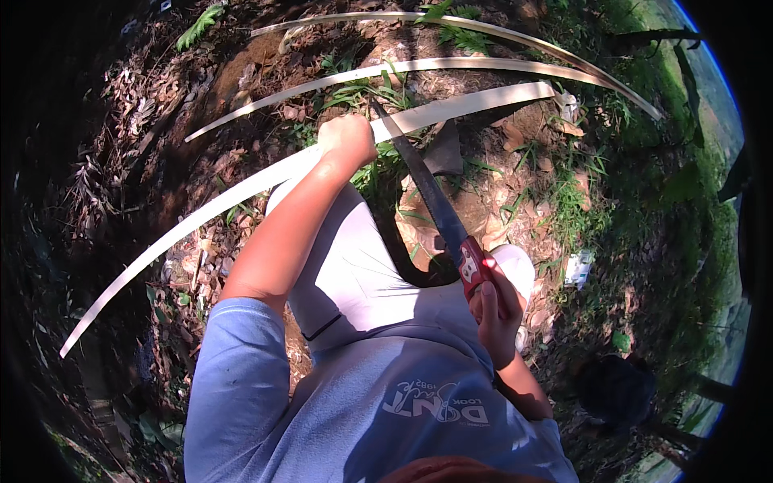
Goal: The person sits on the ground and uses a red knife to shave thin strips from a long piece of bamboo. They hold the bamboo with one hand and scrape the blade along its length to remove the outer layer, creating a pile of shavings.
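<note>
My left hand (348,138) is closed around a long pale bamboo strip (201,213) that curves from the lower left to the upper right. My right hand (493,310) grips the red handle of a long dark machete (427,189). The blade runs up and to the left, and its tip meets the strip just right of my left hand. My knees in light trousers (346,266) are below the strip.
Two more pale bamboo strips (419,67) (483,32) lie curved on the ground farther off. The ground is dry leaves, bare soil and grass tufts (564,201). A white scrap (578,268) lies at the right. Dark shade covers the left.
</note>
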A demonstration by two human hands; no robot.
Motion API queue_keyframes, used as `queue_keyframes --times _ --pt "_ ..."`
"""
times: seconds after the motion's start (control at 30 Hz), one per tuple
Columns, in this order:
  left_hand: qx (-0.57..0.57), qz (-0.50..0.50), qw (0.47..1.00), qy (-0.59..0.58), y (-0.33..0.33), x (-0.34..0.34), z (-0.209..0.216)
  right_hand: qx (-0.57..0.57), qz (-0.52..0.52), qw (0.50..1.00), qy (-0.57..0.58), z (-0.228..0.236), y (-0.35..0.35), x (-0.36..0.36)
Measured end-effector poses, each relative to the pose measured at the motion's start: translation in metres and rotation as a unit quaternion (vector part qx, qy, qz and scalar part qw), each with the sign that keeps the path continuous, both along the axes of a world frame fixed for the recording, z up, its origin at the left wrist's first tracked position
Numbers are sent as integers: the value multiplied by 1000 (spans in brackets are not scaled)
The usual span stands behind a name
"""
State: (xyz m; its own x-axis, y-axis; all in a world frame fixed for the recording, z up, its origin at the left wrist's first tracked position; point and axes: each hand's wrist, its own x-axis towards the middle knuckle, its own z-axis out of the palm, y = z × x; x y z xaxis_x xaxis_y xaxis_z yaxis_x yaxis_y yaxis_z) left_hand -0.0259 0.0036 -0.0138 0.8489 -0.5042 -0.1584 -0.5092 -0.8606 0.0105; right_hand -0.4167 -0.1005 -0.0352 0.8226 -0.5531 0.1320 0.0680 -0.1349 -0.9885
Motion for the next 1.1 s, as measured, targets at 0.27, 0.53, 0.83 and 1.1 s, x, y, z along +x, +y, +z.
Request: queue_keyframes --times 0.27,0.53,0.83,1.1 --pt "-54 8 998 -7 7 -7 -4 62 16 998 -16 -17 -7 164" --pt "-73 -19 996 -37 14 0 -15 -22 9 994 -104 -34 -5 310" --pt "-5 53 997 52 10 11 -6 62 25 998 -2 -34 12 136" --pt "-1 55 991 119 8 22 -2 -23 2 997 71 4 13 -14"
